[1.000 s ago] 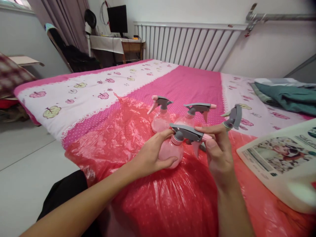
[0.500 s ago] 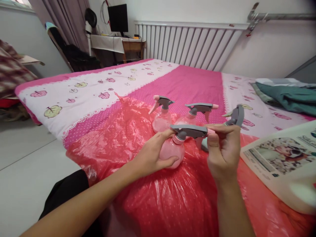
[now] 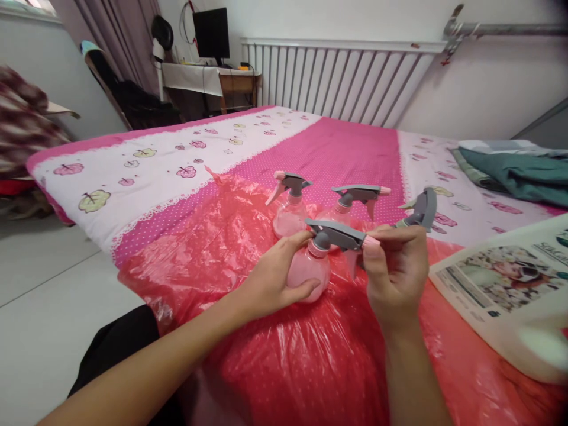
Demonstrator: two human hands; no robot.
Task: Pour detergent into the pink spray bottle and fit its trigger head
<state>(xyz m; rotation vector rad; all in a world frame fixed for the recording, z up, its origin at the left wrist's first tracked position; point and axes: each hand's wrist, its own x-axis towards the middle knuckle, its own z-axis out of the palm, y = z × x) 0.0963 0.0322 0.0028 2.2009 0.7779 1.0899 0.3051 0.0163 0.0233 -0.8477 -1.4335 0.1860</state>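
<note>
A round pink spray bottle point(image 3: 309, 273) with a grey spray head stands on red plastic sheeting point(image 3: 195, 236). Wrapped around its body from the left is my left hand point(image 3: 281, 272). The thumb and forefinger of my right hand point(image 3: 394, 272) pinch the pink nozzle at the tip of its spray head. Just behind are two similar pink spray bottles, one at the left point(image 3: 289, 220) and one partly hidden in the middle point(image 3: 339, 214). Another grey spray head point(image 3: 423, 208) shows behind my right hand, which hides most of its bottle.
A large cream-coloured pack point(image 3: 501, 290) with a printed picture lies at the right. Folded green cloth point(image 3: 523, 171) rests on the bed's right side. The patterned bed cover point(image 3: 355, 148) reaches back to a white radiator point(image 3: 337, 77).
My right hand has shifted slightly left, and the nozzle end of the held bottle's spray head has swung a little toward me. My left hand keeps its grip.
</note>
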